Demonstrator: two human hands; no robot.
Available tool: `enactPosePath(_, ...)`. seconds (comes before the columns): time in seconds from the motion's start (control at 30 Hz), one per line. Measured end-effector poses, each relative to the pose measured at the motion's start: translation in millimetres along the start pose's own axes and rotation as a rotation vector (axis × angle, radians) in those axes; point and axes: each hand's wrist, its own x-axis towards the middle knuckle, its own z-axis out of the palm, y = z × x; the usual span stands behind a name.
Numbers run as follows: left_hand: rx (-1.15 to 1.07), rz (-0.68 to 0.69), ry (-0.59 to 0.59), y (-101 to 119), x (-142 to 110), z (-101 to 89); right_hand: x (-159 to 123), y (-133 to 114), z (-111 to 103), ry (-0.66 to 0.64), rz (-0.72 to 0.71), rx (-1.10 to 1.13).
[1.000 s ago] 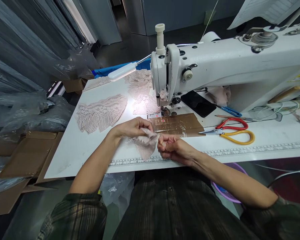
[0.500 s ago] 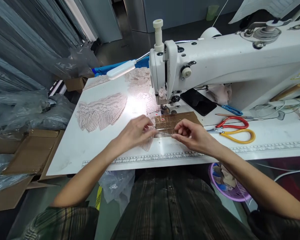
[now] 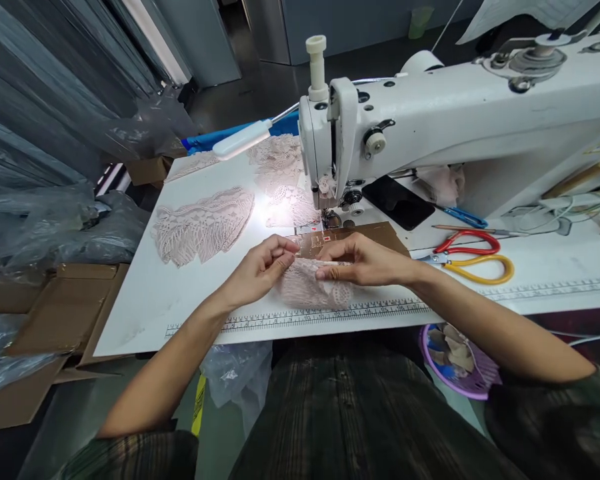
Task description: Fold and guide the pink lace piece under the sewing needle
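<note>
A pale pink lace piece (image 3: 313, 288) hangs between my hands, just in front of the sewing machine's needle area. My left hand (image 3: 260, 270) pinches its upper left edge between thumb and fingers. Along the same upper edge, my right hand (image 3: 357, 261) grips the lace, thumb on the near side. Behind the lace lies a brown taped plate (image 3: 380, 237), partly covered by my right hand. The white sewing machine (image 3: 410, 123) stands over it, its needle and presser foot close beyond my fingers.
More lace pieces (image 3: 205, 223) lie on the white table (image 3: 130, 310) at left and behind. Right of my hand are red-and-yellow-handled scissors (image 3: 475, 257), blue snips (image 3: 463, 217) and a black phone (image 3: 399, 202). A lamp (image 3: 243, 140) juts out left. Below sits a purple basket (image 3: 425, 350).
The lace piece has come forward over the plate's near edge and is now held by both hands. Before, a thin thread-like strand stretched between my fingers. My right hand has shifted left.
</note>
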Motion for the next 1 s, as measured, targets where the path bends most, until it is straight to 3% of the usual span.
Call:
enactPosePath(0.2,-0.026,-0.055,-0.068,5,21,8.4,2,10,-4,0.070,0.075,-0.009)
enactPosePath(0.43,-0.039,-0.085,-0.064,6,31,2.3,7,13,-8,0.128,0.223,0.087)
enactPosePath(0.6,-0.078,-0.099,0.077,-12,38,4.6,11,19,-12,0.250,0.220,0.084)
enactPosePath(0.77,-0.201,-0.161,0.020,-20,39,9.4,10,24,-11,0.219,0.196,0.065)
enactPosePath(1.0,-0.180,-0.195,0.062,-17,36,12.7,4,20,-10,0.186,0.107,-0.039)
